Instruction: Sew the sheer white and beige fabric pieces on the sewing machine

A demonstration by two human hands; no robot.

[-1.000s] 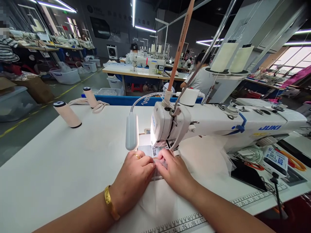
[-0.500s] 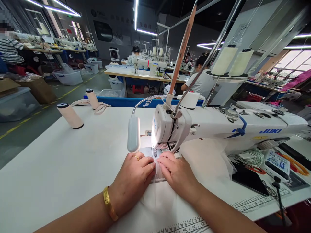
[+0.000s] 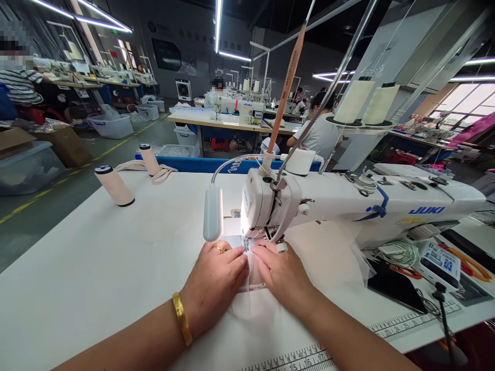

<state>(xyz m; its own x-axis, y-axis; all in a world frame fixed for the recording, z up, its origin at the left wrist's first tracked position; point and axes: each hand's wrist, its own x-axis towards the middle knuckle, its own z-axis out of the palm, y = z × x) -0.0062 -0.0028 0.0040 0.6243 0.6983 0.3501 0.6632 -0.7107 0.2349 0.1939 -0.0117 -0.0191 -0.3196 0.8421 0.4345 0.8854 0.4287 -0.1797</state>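
A sheer pale fabric (image 3: 328,252) lies on the white table under the arm of a JUKI sewing machine (image 3: 270,198), and a strip of it runs between my hands. My left hand (image 3: 214,270), with a gold ring and bangle, is closed on the fabric left of the presser foot (image 3: 246,245). On the other side my right hand (image 3: 284,270) pinches the same cloth, its fingertips close to the foot. The thumbs and fingertips almost meet at the lit needle area. The needle tip is too small to make out.
A small lamp (image 3: 213,214) hangs left of the needle head. Two thread cones (image 3: 115,186) stand at the back left. A printed ruler (image 3: 297,359) runs along the front edge. At right lie a black phone-like slab (image 3: 396,286) and coiled cable (image 3: 400,252). Co-workers sit farther back.
The view has shifted slightly. My left wrist with its bangle has moved a little to the right. Both hands stay on the fabric by the presser foot.
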